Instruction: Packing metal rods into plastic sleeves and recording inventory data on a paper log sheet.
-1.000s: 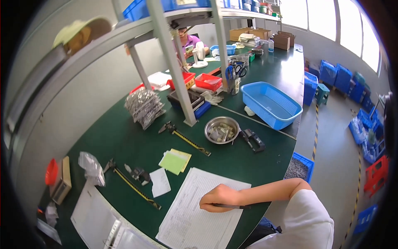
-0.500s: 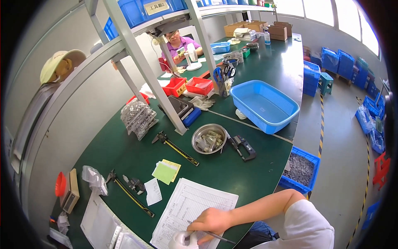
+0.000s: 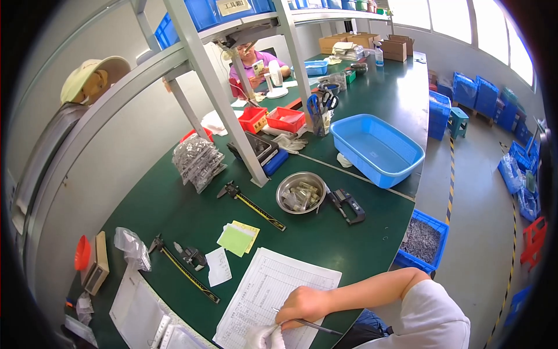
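My right hand (image 3: 306, 305) is bare and closed around a dark pen (image 3: 319, 327), with its wrist over printed form sheets (image 3: 279, 273). The pen slants across the lower part of the paper. At the lower edge my left hand (image 3: 265, 337), in a white glove, has its fingers curled beside the right fingertips. Most of it is cut off, and anything in its fingers is hidden. Left of the sheets lie a white slip (image 3: 218, 266), a green note (image 3: 235, 239), a caliper (image 3: 189, 273) and a small dark gauge-like tool (image 3: 192, 256).
Beyond the sheets are a second caliper (image 3: 256, 209), a steel bowl (image 3: 286, 205) of small bagged parts, a micrometer (image 3: 347, 206) and a blue basket (image 3: 381, 171). A shelf post (image 3: 224, 99) rises at left. A co-worker (image 3: 256, 64) sits across the table.
Both hands show slightly farther right, and the gloved left fingers have tilted toward the right hand. The whole scene has shifted a little rightward. The pen stays in the right hand.
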The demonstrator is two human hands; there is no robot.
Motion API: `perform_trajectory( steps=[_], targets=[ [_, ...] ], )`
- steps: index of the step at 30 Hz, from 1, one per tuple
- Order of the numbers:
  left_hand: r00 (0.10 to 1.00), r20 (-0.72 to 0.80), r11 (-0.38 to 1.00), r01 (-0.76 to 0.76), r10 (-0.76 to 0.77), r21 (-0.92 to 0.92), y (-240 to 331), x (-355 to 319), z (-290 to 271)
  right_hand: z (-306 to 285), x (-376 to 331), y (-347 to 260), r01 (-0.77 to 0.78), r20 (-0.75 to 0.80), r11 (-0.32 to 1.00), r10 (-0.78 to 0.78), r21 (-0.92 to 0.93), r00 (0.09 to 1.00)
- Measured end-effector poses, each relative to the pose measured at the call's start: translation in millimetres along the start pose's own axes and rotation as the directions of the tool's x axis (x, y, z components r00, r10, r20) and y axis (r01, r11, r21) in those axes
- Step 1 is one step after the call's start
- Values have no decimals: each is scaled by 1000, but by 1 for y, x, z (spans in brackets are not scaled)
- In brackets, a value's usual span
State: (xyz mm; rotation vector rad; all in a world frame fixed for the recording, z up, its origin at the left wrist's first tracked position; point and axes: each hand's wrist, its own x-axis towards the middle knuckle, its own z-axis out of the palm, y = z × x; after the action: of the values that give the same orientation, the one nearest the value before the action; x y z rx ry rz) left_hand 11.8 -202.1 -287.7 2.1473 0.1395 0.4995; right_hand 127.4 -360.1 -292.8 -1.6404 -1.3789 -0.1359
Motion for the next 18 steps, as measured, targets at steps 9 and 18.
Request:
perform_trajectory(
  steps=[9, 18],
  targets=[
    [984, 118, 983, -146, 134, 108, -5, 1, -4, 0, 2, -1, 130, 104, 987, -120, -94, 987],
    [984, 102, 985, -156, 149, 70, -9, 0, -8, -2, 1, -4, 160, 181, 987, -155, -14, 971]
  ],
)
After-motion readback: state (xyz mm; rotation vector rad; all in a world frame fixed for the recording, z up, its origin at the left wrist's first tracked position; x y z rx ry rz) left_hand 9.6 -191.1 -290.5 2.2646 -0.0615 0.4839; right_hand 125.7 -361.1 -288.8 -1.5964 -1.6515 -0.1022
